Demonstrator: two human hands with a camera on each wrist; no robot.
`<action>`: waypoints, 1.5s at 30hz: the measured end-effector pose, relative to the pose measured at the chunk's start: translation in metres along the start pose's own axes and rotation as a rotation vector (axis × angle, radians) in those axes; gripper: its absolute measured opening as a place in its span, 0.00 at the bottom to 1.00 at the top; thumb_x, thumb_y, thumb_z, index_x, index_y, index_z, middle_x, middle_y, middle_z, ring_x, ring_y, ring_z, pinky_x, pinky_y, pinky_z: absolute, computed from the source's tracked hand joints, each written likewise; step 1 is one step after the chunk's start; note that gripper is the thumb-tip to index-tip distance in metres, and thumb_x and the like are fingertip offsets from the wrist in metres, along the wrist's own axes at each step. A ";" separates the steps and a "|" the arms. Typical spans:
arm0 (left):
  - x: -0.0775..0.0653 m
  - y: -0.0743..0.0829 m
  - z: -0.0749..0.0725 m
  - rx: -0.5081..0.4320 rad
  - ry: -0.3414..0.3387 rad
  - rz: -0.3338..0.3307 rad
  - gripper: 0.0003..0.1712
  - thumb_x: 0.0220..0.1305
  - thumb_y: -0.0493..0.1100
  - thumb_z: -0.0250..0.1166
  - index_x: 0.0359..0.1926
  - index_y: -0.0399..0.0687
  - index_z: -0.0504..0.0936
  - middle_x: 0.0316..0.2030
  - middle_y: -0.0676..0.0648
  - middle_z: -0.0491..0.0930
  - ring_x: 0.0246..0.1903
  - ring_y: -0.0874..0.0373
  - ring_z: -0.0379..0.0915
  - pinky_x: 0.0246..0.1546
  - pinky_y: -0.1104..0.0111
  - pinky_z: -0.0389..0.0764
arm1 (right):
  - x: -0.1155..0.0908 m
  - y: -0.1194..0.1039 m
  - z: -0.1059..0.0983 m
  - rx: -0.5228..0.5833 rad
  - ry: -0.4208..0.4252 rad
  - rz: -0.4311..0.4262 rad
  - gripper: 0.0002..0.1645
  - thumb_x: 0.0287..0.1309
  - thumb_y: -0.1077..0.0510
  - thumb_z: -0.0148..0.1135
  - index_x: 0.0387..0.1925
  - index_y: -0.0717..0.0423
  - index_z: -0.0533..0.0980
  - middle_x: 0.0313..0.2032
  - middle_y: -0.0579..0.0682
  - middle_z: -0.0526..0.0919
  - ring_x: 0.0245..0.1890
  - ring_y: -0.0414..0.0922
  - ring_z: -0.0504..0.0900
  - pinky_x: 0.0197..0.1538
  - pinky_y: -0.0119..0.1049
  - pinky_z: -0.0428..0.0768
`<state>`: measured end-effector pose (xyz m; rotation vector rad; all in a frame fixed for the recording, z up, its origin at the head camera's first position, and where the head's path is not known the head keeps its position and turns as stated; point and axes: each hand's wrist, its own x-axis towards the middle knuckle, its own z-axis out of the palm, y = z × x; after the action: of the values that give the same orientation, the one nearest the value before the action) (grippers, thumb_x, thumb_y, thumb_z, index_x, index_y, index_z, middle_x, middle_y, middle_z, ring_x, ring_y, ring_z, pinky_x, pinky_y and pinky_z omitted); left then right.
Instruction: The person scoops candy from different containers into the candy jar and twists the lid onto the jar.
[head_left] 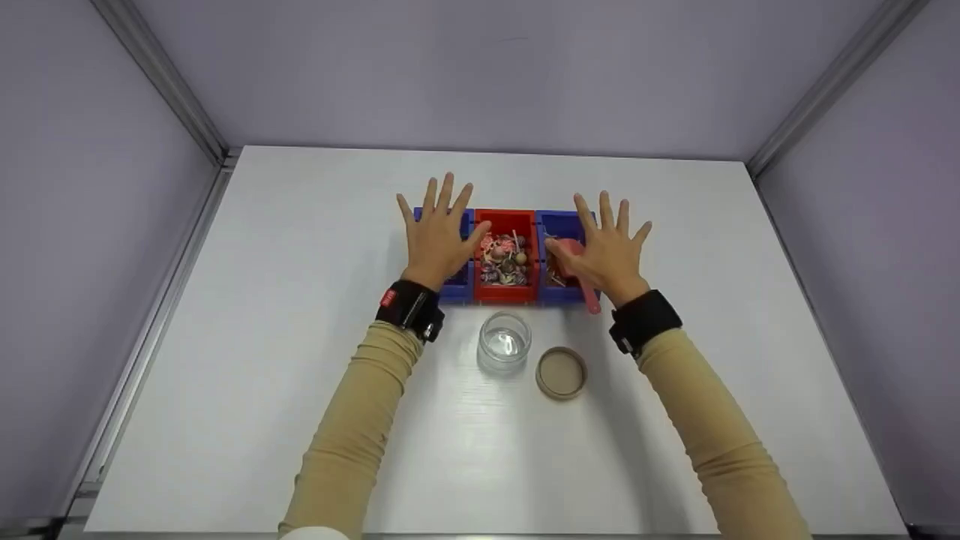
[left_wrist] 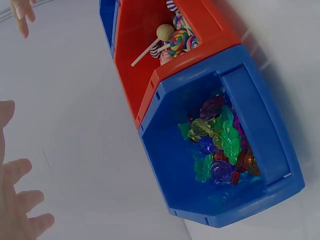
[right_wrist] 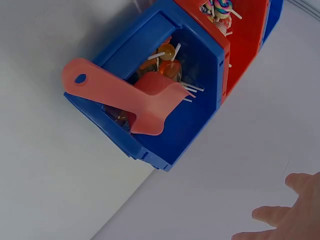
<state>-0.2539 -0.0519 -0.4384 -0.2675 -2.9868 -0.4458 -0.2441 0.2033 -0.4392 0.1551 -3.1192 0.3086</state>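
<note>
My left hand point(head_left: 439, 240) hovers with spread fingers above the left blue bin point(left_wrist: 167, 165), holding nothing. In that bin lie translucent, brightly coloured candies point(left_wrist: 225, 135). Over the right blue bin point(right_wrist: 195, 120) my right hand point(head_left: 611, 255) is spread too, also with nothing in it. A pink scoop point(right_wrist: 145, 102) rests in the right bin on amber lollipops point(right_wrist: 170, 60), its handle sticking out over the front edge. Between the two sits a red bin point(head_left: 505, 294) with swirly lollipops point(head_left: 504, 259). Both hands partly cover the blue bins in the head view.
In front of the bins an uncovered glass jar point(head_left: 504, 343) stands on the white table point(head_left: 247, 360). A round tan lid point(head_left: 561, 373) lies to the jar's right. Pale walls point(head_left: 480, 82) enclose the table at the back and sides.
</note>
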 end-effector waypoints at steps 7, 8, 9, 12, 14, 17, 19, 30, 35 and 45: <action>-0.005 0.000 0.011 -0.128 0.022 0.085 0.32 0.73 0.57 0.48 0.72 0.50 0.61 0.75 0.43 0.54 0.76 0.48 0.48 0.77 0.47 0.45 | -0.005 0.008 0.007 0.034 0.004 -0.010 0.51 0.60 0.27 0.48 0.76 0.44 0.47 0.75 0.62 0.49 0.75 0.66 0.48 0.69 0.75 0.47; -0.006 0.000 0.013 -0.154 0.034 0.097 0.31 0.73 0.55 0.49 0.71 0.48 0.62 0.75 0.42 0.55 0.75 0.47 0.50 0.77 0.49 0.48 | -0.006 0.009 0.008 0.039 0.011 -0.016 0.50 0.61 0.28 0.47 0.76 0.45 0.49 0.75 0.63 0.51 0.75 0.65 0.50 0.69 0.74 0.50; -0.007 -0.001 0.015 -0.185 0.048 0.109 0.31 0.73 0.54 0.50 0.71 0.47 0.63 0.74 0.41 0.56 0.75 0.47 0.51 0.77 0.50 0.50 | -0.006 0.009 0.008 0.041 0.015 -0.024 0.48 0.62 0.28 0.47 0.75 0.46 0.50 0.74 0.63 0.54 0.74 0.65 0.53 0.69 0.73 0.52; -0.010 -0.004 0.021 -0.265 0.086 0.128 0.30 0.73 0.50 0.52 0.70 0.44 0.63 0.73 0.40 0.59 0.73 0.46 0.55 0.76 0.54 0.56 | -0.008 0.010 0.011 0.062 0.027 -0.055 0.44 0.65 0.32 0.46 0.74 0.50 0.54 0.72 0.63 0.59 0.72 0.63 0.58 0.68 0.70 0.59; -0.014 -0.007 0.026 -0.316 0.105 0.124 0.29 0.73 0.48 0.53 0.70 0.43 0.63 0.72 0.39 0.60 0.72 0.45 0.56 0.75 0.56 0.58 | -0.010 0.010 0.014 0.079 0.037 -0.071 0.42 0.66 0.34 0.46 0.73 0.53 0.56 0.70 0.64 0.62 0.70 0.63 0.61 0.67 0.68 0.62; -0.019 -0.013 0.034 -0.376 0.138 0.110 0.28 0.72 0.47 0.53 0.69 0.41 0.65 0.70 0.38 0.63 0.71 0.45 0.59 0.74 0.56 0.61 | -0.015 0.010 0.018 0.096 0.045 -0.084 0.41 0.68 0.36 0.47 0.72 0.56 0.58 0.68 0.65 0.65 0.68 0.63 0.63 0.65 0.65 0.67; -0.022 -0.016 0.039 -0.409 0.164 0.092 0.28 0.72 0.46 0.54 0.68 0.39 0.66 0.69 0.38 0.65 0.70 0.45 0.60 0.74 0.56 0.62 | -0.016 0.011 0.020 0.108 0.061 -0.087 0.39 0.68 0.38 0.48 0.70 0.57 0.60 0.66 0.66 0.67 0.66 0.63 0.66 0.63 0.64 0.69; -0.029 -0.038 0.066 -0.490 0.270 -0.054 0.27 0.70 0.40 0.55 0.67 0.36 0.66 0.67 0.35 0.66 0.70 0.44 0.61 0.72 0.57 0.65 | -0.022 0.015 0.035 0.223 0.170 -0.078 0.30 0.70 0.47 0.49 0.65 0.62 0.66 0.57 0.67 0.74 0.57 0.64 0.74 0.57 0.61 0.74; -0.031 -0.044 0.075 -0.523 0.277 -0.112 0.28 0.70 0.38 0.54 0.68 0.35 0.63 0.68 0.35 0.64 0.70 0.45 0.60 0.71 0.57 0.66 | -0.026 0.021 0.041 0.242 0.197 -0.080 0.29 0.71 0.48 0.49 0.62 0.64 0.69 0.53 0.68 0.76 0.53 0.64 0.76 0.53 0.61 0.76; -0.032 -0.051 0.090 -0.585 0.225 -0.191 0.29 0.71 0.39 0.53 0.69 0.35 0.61 0.69 0.35 0.62 0.71 0.45 0.57 0.73 0.55 0.63 | -0.041 0.038 0.056 0.261 0.270 -0.061 0.26 0.66 0.53 0.56 0.57 0.69 0.71 0.46 0.69 0.77 0.44 0.62 0.77 0.46 0.58 0.78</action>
<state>-0.2399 -0.0782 -0.5430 0.0269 -2.6029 -1.2743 -0.2070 0.2335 -0.5020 0.1904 -2.7914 0.6737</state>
